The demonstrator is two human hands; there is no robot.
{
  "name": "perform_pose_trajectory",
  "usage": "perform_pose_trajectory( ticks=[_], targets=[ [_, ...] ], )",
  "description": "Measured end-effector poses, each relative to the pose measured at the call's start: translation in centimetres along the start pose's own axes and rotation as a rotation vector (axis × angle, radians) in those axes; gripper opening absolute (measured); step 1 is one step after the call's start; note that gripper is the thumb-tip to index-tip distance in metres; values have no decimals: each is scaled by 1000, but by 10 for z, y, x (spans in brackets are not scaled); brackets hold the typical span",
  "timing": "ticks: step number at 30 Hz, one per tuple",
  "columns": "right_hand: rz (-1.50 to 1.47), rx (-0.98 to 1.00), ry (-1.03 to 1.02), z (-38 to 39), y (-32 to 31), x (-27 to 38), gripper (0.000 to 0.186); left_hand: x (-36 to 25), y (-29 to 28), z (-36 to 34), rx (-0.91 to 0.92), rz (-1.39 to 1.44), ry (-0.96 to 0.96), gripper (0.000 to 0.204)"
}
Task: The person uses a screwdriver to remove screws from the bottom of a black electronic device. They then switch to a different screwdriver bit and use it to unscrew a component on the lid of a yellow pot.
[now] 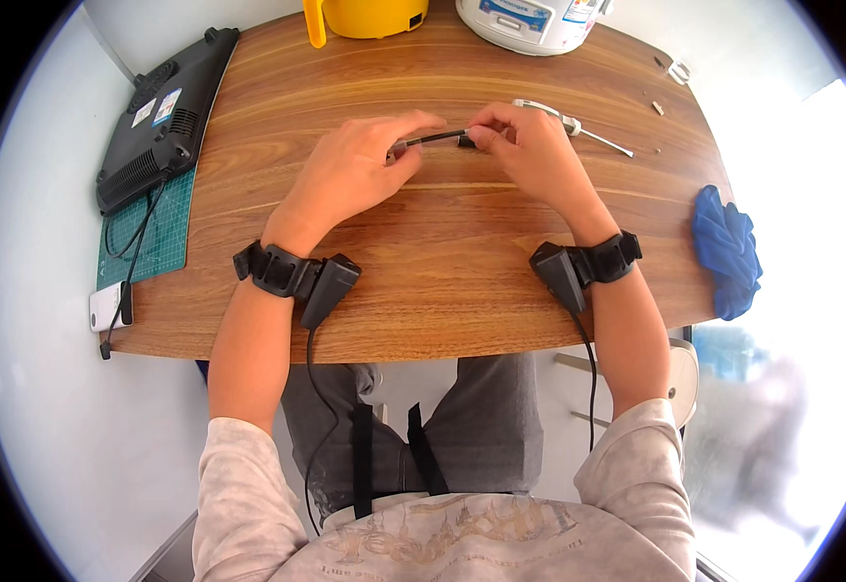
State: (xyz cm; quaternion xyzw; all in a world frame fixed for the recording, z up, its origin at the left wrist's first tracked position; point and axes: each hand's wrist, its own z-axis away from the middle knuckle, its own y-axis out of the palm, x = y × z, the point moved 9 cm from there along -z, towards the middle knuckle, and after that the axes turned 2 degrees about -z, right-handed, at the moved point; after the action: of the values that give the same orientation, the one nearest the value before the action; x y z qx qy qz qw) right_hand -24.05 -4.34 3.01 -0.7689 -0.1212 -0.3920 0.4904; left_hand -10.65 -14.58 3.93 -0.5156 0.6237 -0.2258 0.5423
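Basically — thin blk rod (441,136), R fingers (494,142) pinching, woodgrain tbl (433,262)

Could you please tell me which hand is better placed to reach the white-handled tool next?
Probably the right hand: the white-handled tool lies just beside it, while the left hand is farther away. Both hands are at the thin black piece, though.

wood-grain tabletop (423,252), wrinkled cloth (726,252), shiny screwdriver shaft (605,142)

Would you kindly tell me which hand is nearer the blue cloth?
Right: the right hand is left of the blue cloth, apart from it; the left hand is farther left.
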Motion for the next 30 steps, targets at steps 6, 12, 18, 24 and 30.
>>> perform_pose_trajectory(
  ticks=[6, 12, 18, 24, 30],
  targets=[
    [-366, -150, 157, -10, -21, -39, 21, 17, 1, -1, 74, 1, -227, 18],
    [-372, -198, 153, -10, -28, -40, 18, 21, -1, -2, -25, 32, -145, 17],
    [-21, -173, 104, -10, -21, -41, 17, 13, -2, -2, -28, 27, -70, 16],
    [116, -114, 44, -8, -14, -35, 18, 16, 3, 2, -6, -103, 83, 25],
    [157, -84, 34, -6, -9, -34, 18, 24, -2, 1, -45, 3, -71, 26]
  ],
)
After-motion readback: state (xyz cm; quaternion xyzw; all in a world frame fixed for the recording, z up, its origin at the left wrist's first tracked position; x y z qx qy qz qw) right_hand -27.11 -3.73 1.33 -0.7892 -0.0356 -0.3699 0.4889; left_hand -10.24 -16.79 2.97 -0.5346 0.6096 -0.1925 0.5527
